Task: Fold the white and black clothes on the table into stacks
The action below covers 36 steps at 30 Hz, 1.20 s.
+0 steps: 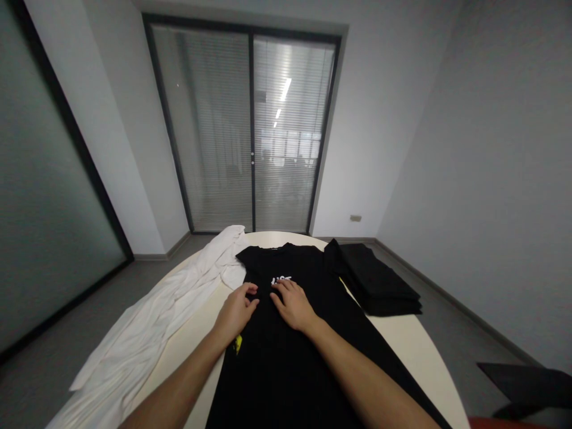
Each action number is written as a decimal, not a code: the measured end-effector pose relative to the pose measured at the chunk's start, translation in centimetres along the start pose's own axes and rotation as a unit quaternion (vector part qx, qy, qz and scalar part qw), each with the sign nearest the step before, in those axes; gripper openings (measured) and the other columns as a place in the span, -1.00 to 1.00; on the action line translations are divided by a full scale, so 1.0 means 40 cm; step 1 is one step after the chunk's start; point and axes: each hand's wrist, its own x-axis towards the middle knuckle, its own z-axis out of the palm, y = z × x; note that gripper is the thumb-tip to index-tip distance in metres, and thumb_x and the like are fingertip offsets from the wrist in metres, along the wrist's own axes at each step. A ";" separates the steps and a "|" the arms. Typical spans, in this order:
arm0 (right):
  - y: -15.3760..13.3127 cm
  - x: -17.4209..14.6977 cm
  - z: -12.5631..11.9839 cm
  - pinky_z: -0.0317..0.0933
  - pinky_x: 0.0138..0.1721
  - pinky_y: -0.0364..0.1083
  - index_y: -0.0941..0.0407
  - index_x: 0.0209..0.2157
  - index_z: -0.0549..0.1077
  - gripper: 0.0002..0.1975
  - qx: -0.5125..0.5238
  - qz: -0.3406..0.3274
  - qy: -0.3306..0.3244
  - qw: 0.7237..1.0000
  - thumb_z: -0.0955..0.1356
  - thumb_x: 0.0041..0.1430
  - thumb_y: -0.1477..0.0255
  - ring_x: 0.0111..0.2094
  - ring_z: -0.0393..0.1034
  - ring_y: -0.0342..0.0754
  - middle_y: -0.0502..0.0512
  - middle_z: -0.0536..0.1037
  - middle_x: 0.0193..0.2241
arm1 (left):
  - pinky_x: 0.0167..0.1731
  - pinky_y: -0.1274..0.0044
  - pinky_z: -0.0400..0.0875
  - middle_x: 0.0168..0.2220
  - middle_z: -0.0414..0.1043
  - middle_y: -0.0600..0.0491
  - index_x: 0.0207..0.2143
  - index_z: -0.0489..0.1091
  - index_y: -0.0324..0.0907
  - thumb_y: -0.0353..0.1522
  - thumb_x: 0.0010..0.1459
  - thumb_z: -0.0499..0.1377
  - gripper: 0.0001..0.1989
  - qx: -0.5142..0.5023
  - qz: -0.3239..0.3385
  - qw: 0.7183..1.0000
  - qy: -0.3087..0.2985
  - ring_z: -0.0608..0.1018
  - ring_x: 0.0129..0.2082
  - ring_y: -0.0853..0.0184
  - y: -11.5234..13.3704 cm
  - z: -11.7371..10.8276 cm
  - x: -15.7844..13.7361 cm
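Observation:
A black T-shirt (290, 369) lies spread over the table, its neckline at the far end. White lettering shows on its chest, partly covered by my right fingers, and a yellow mark sits near its left edge. My right hand (292, 304) rests palm down on the chest, fingers stretched out. At the shirt's left edge is my left hand (239, 307), its thumb and fingers apart in a curve with nothing visible between them. Whether the left fingertips touch the cloth, I cannot tell.
White cloth (170, 310) lies bunched along the left side of the round cream table (397, 333). A stack of folded black clothes (375, 280) stands at the right, against the shirt's sleeve. A dark object (531, 384) is at the lower right, beyond the table edge.

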 end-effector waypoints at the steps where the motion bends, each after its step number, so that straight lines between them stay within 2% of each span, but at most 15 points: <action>1: 0.000 -0.001 0.000 0.05 0.24 0.05 0.07 0.13 0.41 -0.60 -0.001 -0.002 0.002 1.000 0.18 0.40 0.24 0.20 0.21 0.05 0.14 0.40 0.16 | -0.25 0.51 0.38 -0.13 0.52 0.00 -0.11 0.34 -0.15 -0.38 0.11 0.21 -0.73 0.046 -0.005 0.999 -0.008 0.55 -0.37 0.35 0.008 -0.004 -0.006; 4: -0.002 -0.003 -0.004 0.06 0.22 0.05 0.05 0.14 0.40 -0.62 -0.005 -0.009 0.004 1.000 0.20 0.39 0.26 0.18 0.22 0.05 0.12 0.41 0.15 | -0.36 0.52 0.28 -0.34 0.51 0.09 -0.16 0.30 -0.11 -0.34 0.09 0.25 -0.74 0.172 -0.032 0.983 -0.053 0.56 -0.34 0.28 0.038 -0.018 -0.026; 6: -0.005 -0.003 -0.009 0.07 0.22 0.05 0.03 0.14 0.39 -0.62 -0.007 -0.016 0.000 1.000 0.21 0.38 0.27 0.18 0.22 0.04 0.12 0.42 0.14 | -0.42 0.54 0.20 -0.41 0.48 0.13 -0.19 0.28 -0.08 -0.35 0.12 0.22 -0.79 0.200 -0.040 0.976 -0.081 0.55 -0.38 0.28 0.054 -0.022 -0.035; 11: -0.008 -0.004 -0.011 0.09 0.19 0.04 0.02 0.17 0.34 -0.62 0.001 -0.030 -0.001 1.000 0.20 0.39 0.29 0.16 0.23 0.03 0.13 0.43 0.11 | -0.36 0.55 0.21 -0.37 0.48 0.11 -0.31 0.25 -0.08 -0.37 0.19 0.18 -0.89 0.152 0.000 0.987 -0.048 0.55 -0.34 0.31 0.068 -0.009 -0.035; 17: -0.005 0.016 -0.010 0.15 0.12 0.01 0.04 0.14 0.37 -0.64 -0.016 -0.021 -0.016 1.000 0.18 0.40 0.30 0.10 0.29 0.03 0.12 0.46 0.07 | -0.42 0.56 0.15 -0.43 0.48 0.12 -0.38 0.27 -0.09 -0.32 0.17 0.20 -0.87 0.150 -0.004 0.986 -0.079 0.53 -0.40 0.31 0.066 -0.005 -0.034; 21: -0.026 0.083 -0.026 0.24 -0.05 -0.01 0.05 0.00 0.44 -0.70 -0.064 0.022 -0.031 0.997 0.18 0.40 0.30 -0.04 0.38 0.04 0.13 0.51 -0.06 | -0.46 0.54 0.10 -0.45 0.47 0.11 -0.43 0.26 -0.09 -0.29 0.16 0.20 -0.83 0.171 -0.004 0.982 -0.085 0.50 -0.43 0.31 0.073 -0.010 -0.038; 24: -0.056 0.153 -0.025 0.24 -0.10 -0.03 0.08 -0.12 0.47 -0.75 -0.091 0.030 -0.009 0.995 0.23 0.36 0.29 -0.09 0.39 0.04 0.14 0.51 -0.11 | -0.48 0.54 0.07 -0.47 0.45 0.11 -0.49 0.24 -0.10 -0.26 0.14 0.21 -0.78 0.171 -0.008 0.981 -0.094 0.47 -0.46 0.32 0.071 -0.010 -0.037; 30: -0.118 0.264 0.032 0.23 -0.08 0.02 0.12 -0.14 0.45 -0.71 -0.119 0.024 0.029 0.992 0.37 0.21 0.23 -0.06 0.37 0.11 0.21 0.49 -0.11 | -0.53 0.55 0.02 -0.58 0.34 0.16 -0.58 0.17 -0.11 -0.27 0.11 0.19 -0.71 0.123 -0.027 0.986 -0.107 0.37 -0.56 0.39 0.047 -0.010 -0.021; 33: -0.125 0.293 0.060 0.22 -0.06 0.05 0.14 -0.15 0.46 -0.74 -0.073 0.069 0.031 0.994 0.41 0.15 0.33 -0.03 0.37 0.15 0.26 0.48 -0.08 | -0.55 0.55 0.01 -0.60 0.31 0.17 -0.60 0.15 -0.12 -0.29 0.09 0.18 -0.70 0.098 -0.032 0.987 -0.123 0.34 -0.57 0.41 0.039 -0.014 -0.017; 36: -0.107 0.317 0.078 0.20 0.00 0.05 0.14 -0.21 0.48 -0.85 0.070 0.150 0.043 0.985 0.39 0.15 0.43 -0.02 0.39 0.14 0.25 0.51 -0.09 | -0.56 0.56 0.00 -0.61 0.30 0.18 -0.60 0.18 -0.12 -0.26 0.08 0.20 -0.70 0.093 -0.037 0.986 -0.133 0.33 -0.58 0.41 0.040 -0.019 -0.017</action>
